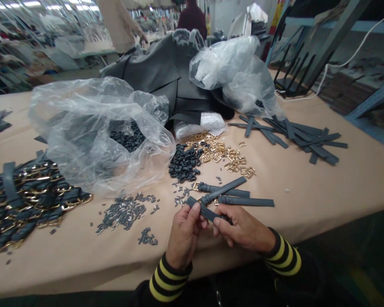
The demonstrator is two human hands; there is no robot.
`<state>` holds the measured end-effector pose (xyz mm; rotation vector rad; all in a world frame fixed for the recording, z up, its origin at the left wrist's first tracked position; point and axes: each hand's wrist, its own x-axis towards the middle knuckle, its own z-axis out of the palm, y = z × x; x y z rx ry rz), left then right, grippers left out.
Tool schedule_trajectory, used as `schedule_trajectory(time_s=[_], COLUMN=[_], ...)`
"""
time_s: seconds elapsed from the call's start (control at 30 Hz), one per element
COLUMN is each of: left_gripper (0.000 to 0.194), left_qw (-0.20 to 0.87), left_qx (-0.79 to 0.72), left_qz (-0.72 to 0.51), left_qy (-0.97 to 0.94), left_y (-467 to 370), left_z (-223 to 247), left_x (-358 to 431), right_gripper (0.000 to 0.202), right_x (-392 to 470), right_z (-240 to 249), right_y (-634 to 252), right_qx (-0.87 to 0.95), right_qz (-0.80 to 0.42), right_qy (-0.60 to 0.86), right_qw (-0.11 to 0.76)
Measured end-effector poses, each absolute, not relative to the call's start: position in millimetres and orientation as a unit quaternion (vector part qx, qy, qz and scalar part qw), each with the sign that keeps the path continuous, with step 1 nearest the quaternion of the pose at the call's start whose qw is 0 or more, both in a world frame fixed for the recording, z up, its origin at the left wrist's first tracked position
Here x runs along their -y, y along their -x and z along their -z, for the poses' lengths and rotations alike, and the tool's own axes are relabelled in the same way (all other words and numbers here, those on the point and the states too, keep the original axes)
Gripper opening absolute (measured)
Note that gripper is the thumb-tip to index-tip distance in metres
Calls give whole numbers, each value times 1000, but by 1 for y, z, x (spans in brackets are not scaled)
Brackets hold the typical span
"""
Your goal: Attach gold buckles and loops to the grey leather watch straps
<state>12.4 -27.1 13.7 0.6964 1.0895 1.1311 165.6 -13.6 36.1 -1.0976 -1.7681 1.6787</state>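
Note:
Between both hands is a dark grey strap, held near the table's front edge. My left hand pinches its left end between thumb and fingers. My right hand grips the other end, covering part of it. Just beyond the hands lie a few buckled straps with gold buckles. Behind them are a heap of small dark loops and a scatter of gold buckles. Small dark grey pieces lie loose to the left of my hands.
Clear plastic bags stand at the left and back. Loose straps are piled at the right, near a black router with a white cable. Finished-looking gold-and-dark pieces heap at far left. A person stands beyond the table.

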Motion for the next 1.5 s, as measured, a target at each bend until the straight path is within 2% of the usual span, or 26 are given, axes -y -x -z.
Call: schedule_trajectory(time_s=[0.07, 0.13, 0.23, 0.33, 0.37, 0.47, 0.6, 0.8, 0.97, 1.1, 1.17, 1.27, 1.33, 1.5], left_gripper=[26, 26, 18, 18, 17, 19, 24, 20, 16, 17, 16, 11, 12, 13], left_qw=[648, 580, 346, 115, 62, 23, 12, -3, 2, 23, 83, 297, 398, 518], left_qx=[-488, -504, -520, -497, -495, -495, -498, -483, -482, -485, -489, -488, -487, -486], left_qz=[-425, -361, -327, -208, -150, -91, -64, -42, -55, -88, -125, -213, -234, -229], left_qy=[-401, -529, -710, -835, -854, -864, -865, -875, -874, -870, -859, -792, -741, -665], left_y=[-10, -9, -19, -40, -49, -70, -82, -75, -60, -43, -35, -27, -24, -19], left_z=[-18, -24, -32, -31, -28, -19, -15, -17, -19, -39, -52, -66, -71, -73], left_x=[13, -8, -50, -94, -106, -131, -137, -134, -134, -120, -104, -76, -58, -24], right_gripper=[17, 19, 22, 25, 25, 25, 24, 25, 25, 21, 19, 20, 25, 20], right_x=[7, -1, -13, -21, -22, -24, -23, -20, -14, -12, -12, -11, -9, -2], right_z=[-36, -33, -24, -15, -13, -10, -12, -16, -19, -20, -22, -26, -28, -26], right_y=[-174, -184, -201, -214, -216, -220, -221, -222, -223, -220, -216, -203, -192, -168], right_qx=[627, 623, 586, 537, 525, 498, 490, 494, 492, 475, 469, 482, 489, 500], right_qz=[-612, -569, -532, -548, -557, -578, -589, -595, -595, -598, -603, -597, -599, -660], right_qy=[412, 458, 518, 535, 535, 527, 514, 500, 490, 486, 485, 487, 477, 399], right_qw=[251, 281, 324, 352, 358, 375, 386, 390, 405, 425, 425, 416, 417, 394])
